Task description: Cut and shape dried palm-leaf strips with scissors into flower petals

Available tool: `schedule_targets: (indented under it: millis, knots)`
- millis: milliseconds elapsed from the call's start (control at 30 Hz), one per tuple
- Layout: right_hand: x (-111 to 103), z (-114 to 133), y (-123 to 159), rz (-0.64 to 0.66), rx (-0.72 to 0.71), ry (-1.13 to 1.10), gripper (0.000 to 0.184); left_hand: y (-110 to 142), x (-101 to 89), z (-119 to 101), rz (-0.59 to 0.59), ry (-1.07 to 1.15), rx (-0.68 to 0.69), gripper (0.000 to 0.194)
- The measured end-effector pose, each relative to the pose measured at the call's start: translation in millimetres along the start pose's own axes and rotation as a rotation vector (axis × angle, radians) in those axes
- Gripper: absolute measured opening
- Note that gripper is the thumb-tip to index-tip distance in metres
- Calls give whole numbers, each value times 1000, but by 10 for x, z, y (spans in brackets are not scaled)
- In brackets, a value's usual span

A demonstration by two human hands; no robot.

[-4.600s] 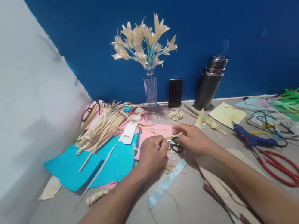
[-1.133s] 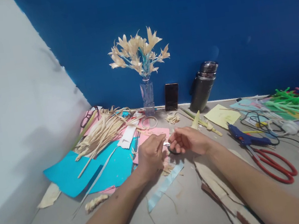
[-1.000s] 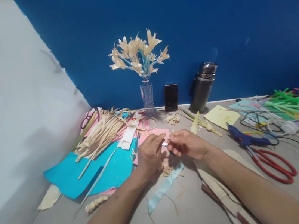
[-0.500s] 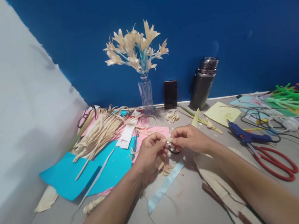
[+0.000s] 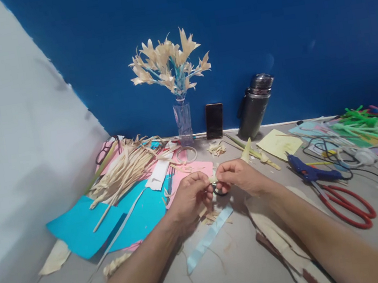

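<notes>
Over the middle of the table, my left hand (image 5: 191, 194) and my right hand (image 5: 238, 177) pinch the two ends of a small pale strip, which looks like dried husk (image 5: 212, 179). Their fingertips are close together and hide most of it. Just below the fingers a dark round-handled thing (image 5: 220, 191) shows in part. Under my hands lie husk scraps (image 5: 212, 216) and a light blue ribbon (image 5: 209, 238). A pointed pale husk piece (image 5: 247, 150) rises behind my right hand.
Pale husk flowers (image 5: 165, 61) stand in a clear bottle (image 5: 183, 122) by a phone (image 5: 214, 120) and a flask (image 5: 257, 106). Husk strips (image 5: 125, 168) cover blue paper (image 5: 83, 225) at left. At right lie a blue glue gun (image 5: 310, 171), red-handled scissors (image 5: 349, 204) and cables.
My fingertips have shifted slightly apart, and more of the pale strip shows between them. The whole view has moved a little.
</notes>
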State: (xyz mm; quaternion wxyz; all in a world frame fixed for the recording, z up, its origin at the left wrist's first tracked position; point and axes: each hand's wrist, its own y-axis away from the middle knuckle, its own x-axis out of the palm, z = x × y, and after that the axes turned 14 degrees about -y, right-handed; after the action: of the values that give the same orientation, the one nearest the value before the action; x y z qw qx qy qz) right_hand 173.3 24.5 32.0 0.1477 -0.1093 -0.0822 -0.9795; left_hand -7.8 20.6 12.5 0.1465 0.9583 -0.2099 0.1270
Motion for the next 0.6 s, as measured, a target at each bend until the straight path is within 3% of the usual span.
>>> schedule_targets:
  millis: [167, 267, 400, 600]
  knots:
    - [-14, 2, -38, -87, -37, 64, 16, 12, 22, -45, -55, -144, 19, 26]
    - [-80, -25, -67, -182, -153, 423, 17, -48, -35, -52, -136, -131, 60, 29]
    - [-150, -159, -102, -119, -150, 1023, 4, -131, -135, -36, -184, 0, 85, 31]
    - [-109, -289, -122, -53, -110, 1235, 9, -84, -151, -74, -101, 62, 71, 28]
